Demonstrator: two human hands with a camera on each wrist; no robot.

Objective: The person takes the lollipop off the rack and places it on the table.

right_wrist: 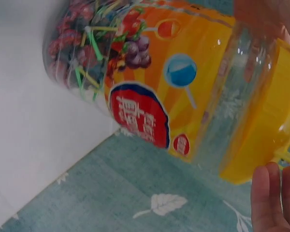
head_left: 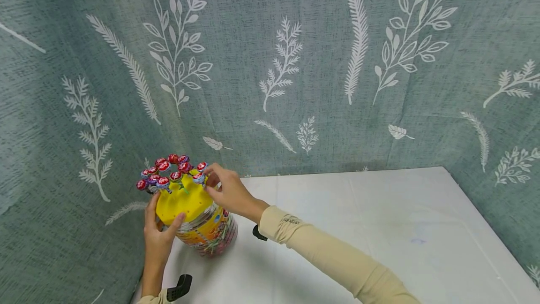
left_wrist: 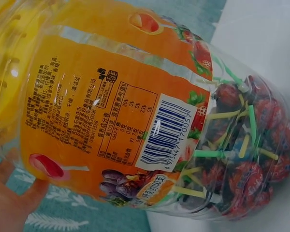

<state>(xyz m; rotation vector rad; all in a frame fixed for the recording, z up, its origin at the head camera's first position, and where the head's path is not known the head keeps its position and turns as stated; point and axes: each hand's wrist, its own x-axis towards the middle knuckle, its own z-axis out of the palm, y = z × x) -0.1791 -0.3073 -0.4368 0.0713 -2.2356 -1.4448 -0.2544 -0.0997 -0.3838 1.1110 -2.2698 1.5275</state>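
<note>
A clear plastic candy jar (head_left: pixel 206 238) with an orange label stands on the table, topped by a yellow lid (head_left: pixel 185 205) with small holes. Several wrapped lollipops (head_left: pixel 163 166) in red, purple and blue stand up from the lid's top. My left hand (head_left: pixel 158 233) grips the lid's left side, thumb on the front. At its right edge, my right hand (head_left: pixel 229 191) pinches a lollipop (head_left: pixel 198 178) by its lower part; the fingertips partly hide the stick. More lollipops (left_wrist: pixel 246 179) with green and yellow sticks lie in the jar's bottom.
A white-covered table (head_left: pixel 337 224) extends to the right of the jar. Close behind and to the left hangs a green curtain (head_left: pixel 253 83) with white leaf prints. A black wrist strap piece (head_left: pixel 180 287) sits at the left wrist.
</note>
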